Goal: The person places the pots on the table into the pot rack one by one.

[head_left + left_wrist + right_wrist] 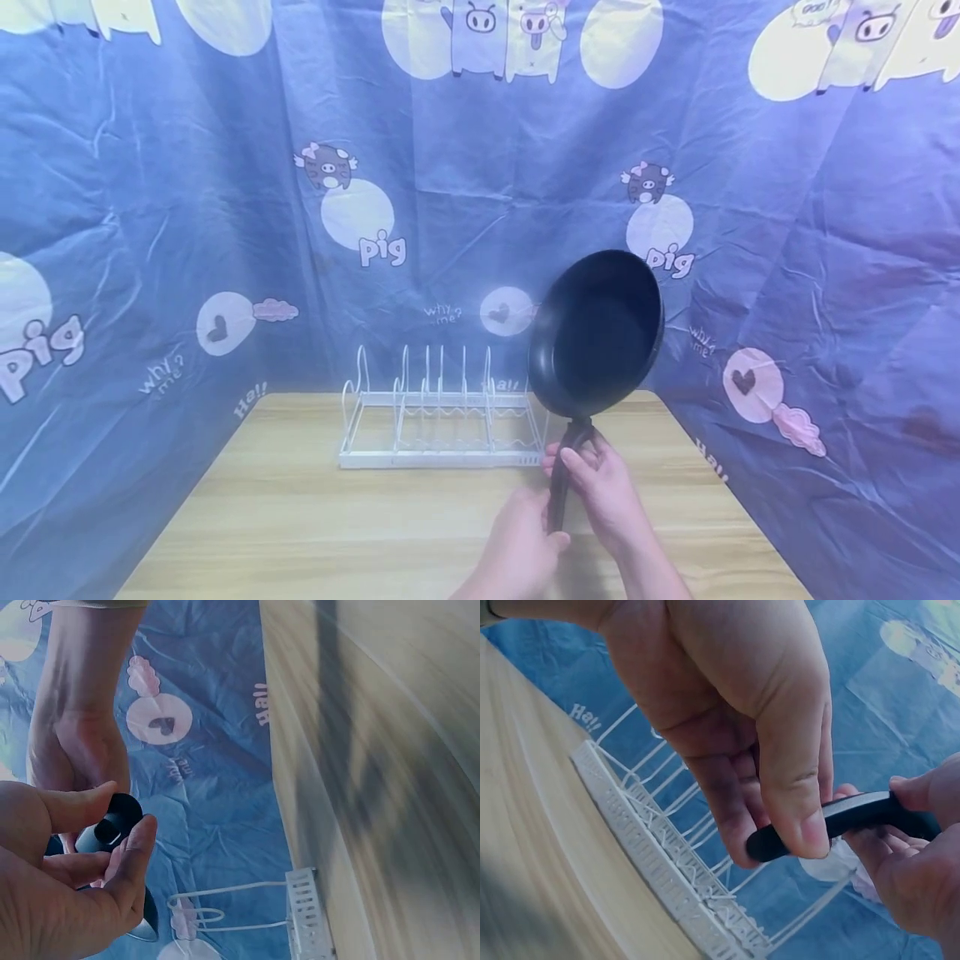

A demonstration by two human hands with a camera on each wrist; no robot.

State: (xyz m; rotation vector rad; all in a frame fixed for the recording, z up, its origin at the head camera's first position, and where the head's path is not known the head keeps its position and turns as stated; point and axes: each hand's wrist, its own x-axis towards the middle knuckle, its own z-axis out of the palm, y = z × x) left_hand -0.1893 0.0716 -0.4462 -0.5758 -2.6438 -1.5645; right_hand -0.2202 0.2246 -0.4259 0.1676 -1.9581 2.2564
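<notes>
Frying pan [596, 333], one only, black and round with a dark matte inside and a slim black handle [558, 483], is held up on edge above the right half of the wooden table [300, 517], its hollow facing the camera and its handle pointing down toward six o'clock. Both of a person's hands grip that handle. The right hand [603, 487] wraps fingers and thumb round the upper part, just below the bowl; the left hand [517, 546] pinches the lower end between thumb and curled fingers, the butt of the handle showing in the left wrist view [112, 825]. In the right wrist view the thumb [795, 795] presses down across the black grip [840, 821]. One white wire rack [442, 412] stands on the table at about ten o'clock from the hands, just beside the pan's lower rim, with about six upright loops rising from its frame. A blue cloth [150, 208] printed with cartoon pigs hangs behind and along both sides.
</notes>
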